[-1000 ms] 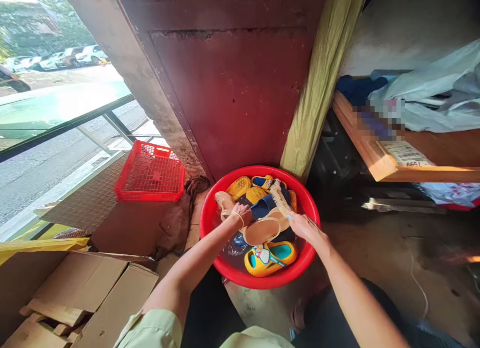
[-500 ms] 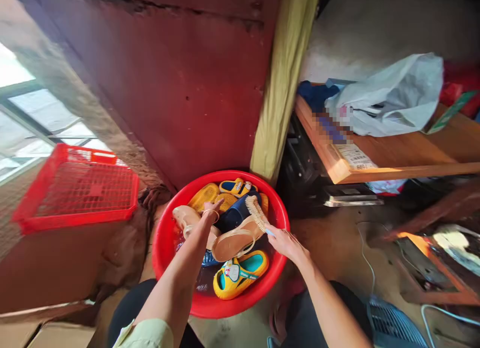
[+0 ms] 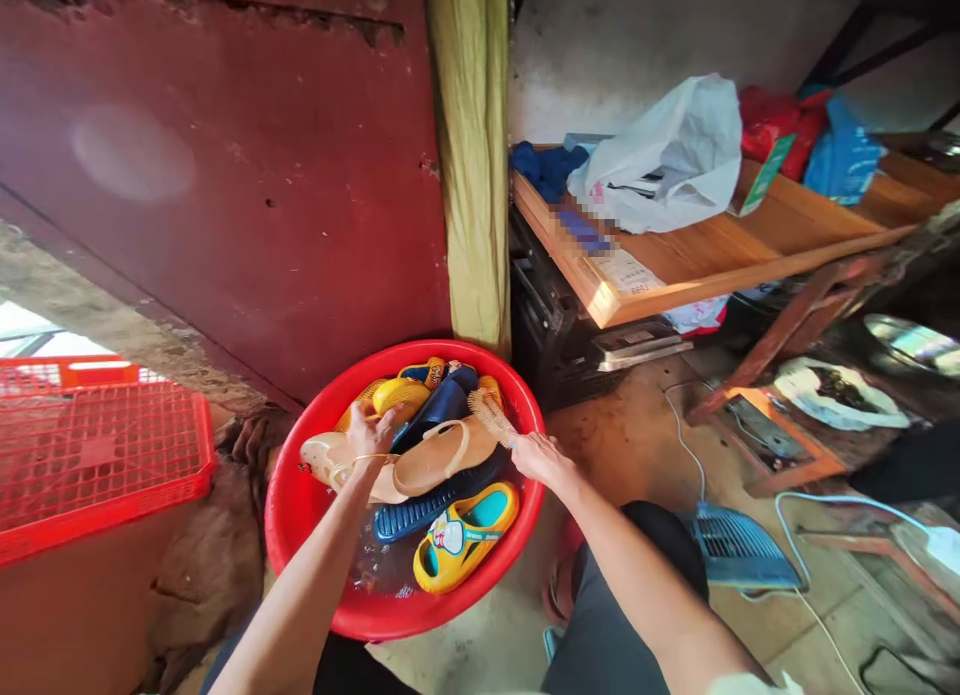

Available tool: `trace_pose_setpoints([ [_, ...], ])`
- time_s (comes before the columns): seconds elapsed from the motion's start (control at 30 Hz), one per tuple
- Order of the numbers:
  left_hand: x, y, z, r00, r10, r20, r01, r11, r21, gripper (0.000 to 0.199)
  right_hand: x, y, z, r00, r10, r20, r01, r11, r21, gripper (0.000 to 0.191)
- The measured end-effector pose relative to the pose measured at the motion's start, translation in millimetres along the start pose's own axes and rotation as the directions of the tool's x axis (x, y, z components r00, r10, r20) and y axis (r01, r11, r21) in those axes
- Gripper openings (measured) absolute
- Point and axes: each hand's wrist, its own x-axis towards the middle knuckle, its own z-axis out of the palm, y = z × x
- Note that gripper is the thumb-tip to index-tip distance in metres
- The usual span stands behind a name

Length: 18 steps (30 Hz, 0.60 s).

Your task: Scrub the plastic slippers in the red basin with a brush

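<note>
A red basin (image 3: 281, 505) holds water and several shoes. My right hand (image 3: 544, 458) is closed on the handle of a scrubbing brush (image 3: 489, 415), bristles over the basin's right side. At the left, my left hand (image 3: 370, 433) grips the near end of a yellow slipper (image 3: 400, 397), its fingers partly hidden. Beneath that wrist lie tan clogs (image 3: 442, 457), one with its strap showing. A dark blue slipper (image 3: 442, 405) leans beside the yellow one. Closer to me are a ridged blue slipper (image 3: 416, 515) and a yellow clog with teal insole (image 3: 472, 535).
A red plastic crate (image 3: 105, 445) stands at the left. Behind the basin is a dark red door (image 3: 262, 205). To the right, a wooden tray (image 3: 675, 265) carries a white bag (image 3: 667, 165). A blue slatted object (image 3: 742, 545) and cables lie on the floor.
My view has swung right. My left hand has gone from reaching over the yellow slipper to gripping it, and the slipper has tilted up. The brush stays in my right hand.
</note>
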Motion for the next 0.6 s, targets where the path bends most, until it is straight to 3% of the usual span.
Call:
trace_pose_setpoints([
  [0.23, -30, 0, -61.3, 0.97, 0.237, -0.048, -0.229, 0.964, 0.134, 0.044, -7, -1, 4, 1.0, 0.002, -0.013, -0.002, 1.0, 0.025, 0.052],
  [0.37, -54, -3, -78.6, 0.938, 0.304, -0.167, -0.309, 0.951, -0.001, 0.045, -7, -2, 5, 0.999, -0.031, -0.029, 0.031, 0.999, 0.026, 0.057],
  [0.5, -57, 3, -79.4, 0.954, 0.144, -0.261, -0.232, 0.908, -0.348, 0.046, -4, 1, 11, 0.993, -0.051, -0.104, 0.062, 0.993, 0.102, 0.057],
  [0.6, -47, 11, -83.5, 0.976, -0.03, -0.217, -0.104, 0.807, -0.581, 0.051, 0, -1, 13, 0.978, -0.082, -0.194, 0.117, 0.978, 0.174, 0.056],
])
